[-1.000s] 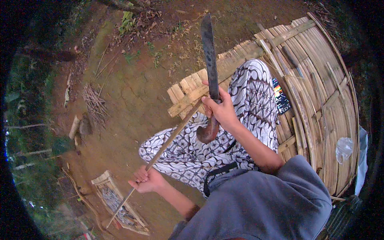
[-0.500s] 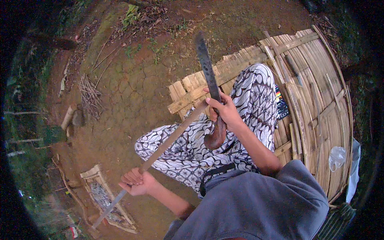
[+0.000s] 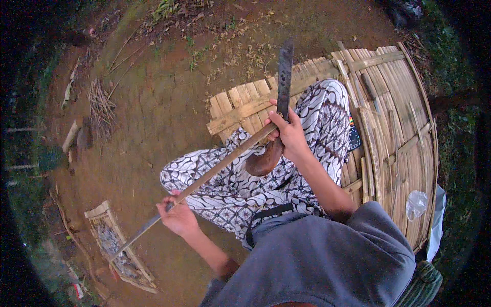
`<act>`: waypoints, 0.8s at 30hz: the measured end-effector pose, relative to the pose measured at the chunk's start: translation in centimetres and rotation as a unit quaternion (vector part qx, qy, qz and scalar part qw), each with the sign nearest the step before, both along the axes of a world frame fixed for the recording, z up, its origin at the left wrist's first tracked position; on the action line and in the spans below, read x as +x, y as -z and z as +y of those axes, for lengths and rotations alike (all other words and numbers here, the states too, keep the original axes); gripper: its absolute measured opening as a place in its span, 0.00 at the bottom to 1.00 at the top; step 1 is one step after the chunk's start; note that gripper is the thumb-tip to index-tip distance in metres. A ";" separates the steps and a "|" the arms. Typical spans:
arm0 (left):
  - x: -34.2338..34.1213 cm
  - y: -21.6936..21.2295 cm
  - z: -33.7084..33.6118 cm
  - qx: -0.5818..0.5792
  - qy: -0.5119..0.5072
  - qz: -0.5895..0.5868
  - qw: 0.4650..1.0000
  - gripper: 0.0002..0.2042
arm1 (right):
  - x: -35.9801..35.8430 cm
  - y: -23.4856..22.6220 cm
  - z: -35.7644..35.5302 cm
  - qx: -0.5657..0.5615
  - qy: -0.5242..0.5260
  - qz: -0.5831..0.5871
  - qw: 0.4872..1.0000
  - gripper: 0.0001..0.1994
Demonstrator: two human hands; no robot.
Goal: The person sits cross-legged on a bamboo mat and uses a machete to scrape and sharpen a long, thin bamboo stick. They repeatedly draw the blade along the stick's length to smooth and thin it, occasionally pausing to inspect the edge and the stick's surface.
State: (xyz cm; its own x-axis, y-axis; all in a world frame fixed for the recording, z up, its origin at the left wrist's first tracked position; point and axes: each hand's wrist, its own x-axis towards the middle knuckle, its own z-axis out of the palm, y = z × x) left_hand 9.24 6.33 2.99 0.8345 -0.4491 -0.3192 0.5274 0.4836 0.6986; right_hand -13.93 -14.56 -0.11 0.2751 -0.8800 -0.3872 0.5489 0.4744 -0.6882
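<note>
My right hand [image 3: 290,134] grips a long dark knife [image 3: 284,77] by its brown wooden handle, blade pointing up and away from me. The blade's base meets a long thin bamboo strip [image 3: 215,171] that runs diagonally down to the left. My left hand [image 3: 178,217] is closed around that strip near its lower part, and the strip's tip [image 3: 130,240] sticks out past it. Both hands work above my lap, which is covered by black-and-white patterned cloth [image 3: 230,179].
I sit on a bamboo slat platform [image 3: 394,102] on bare brown earth [image 3: 153,102]. A small woven bamboo tray [image 3: 115,245] lies on the ground at lower left. Loose sticks [image 3: 99,102] lie at left. A clear plastic bag [image 3: 417,204] rests on the platform's right side.
My left hand slid down and left along the strip, then settled nearer my knee. The knife stayed upright at the strip's upper end, and the view shifted slightly.
</note>
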 end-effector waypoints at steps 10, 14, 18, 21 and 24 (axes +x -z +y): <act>-4.2 1.8 3.8 0.401 0.434 -0.208 0.780 0.18 | -3.3 -2.5 -3.1 -0.153 -0.040 0.196 0.968 0.20; -5.9 2.4 0.6 0.365 0.264 -0.502 0.738 0.16 | -3.8 -2.6 -3.8 -0.192 -0.082 0.206 0.956 0.19; -4.9 1.8 -2.0 0.458 0.254 -0.604 0.601 0.22 | -2.9 -3.9 -3.7 -0.203 -0.076 0.209 0.954 0.20; -2.3 1.7 -2.5 0.498 0.254 -0.639 0.528 0.20 | -3.1 -4.9 -3.7 -0.228 -0.094 0.218 0.944 0.19; -0.6 3.7 -2.2 0.418 0.305 -0.703 0.488 0.16 | -3.3 -5.6 -4.0 -0.234 -0.099 0.215 0.943 0.19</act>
State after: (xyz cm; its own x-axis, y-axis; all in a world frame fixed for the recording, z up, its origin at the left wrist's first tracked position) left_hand 8.68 4.14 -0.66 0.2864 -0.9537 0.0920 -0.8893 -0.2288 0.3959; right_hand -17.26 -18.53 5.45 0.3573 -0.9304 -0.0823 0.1048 0.1275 -0.9863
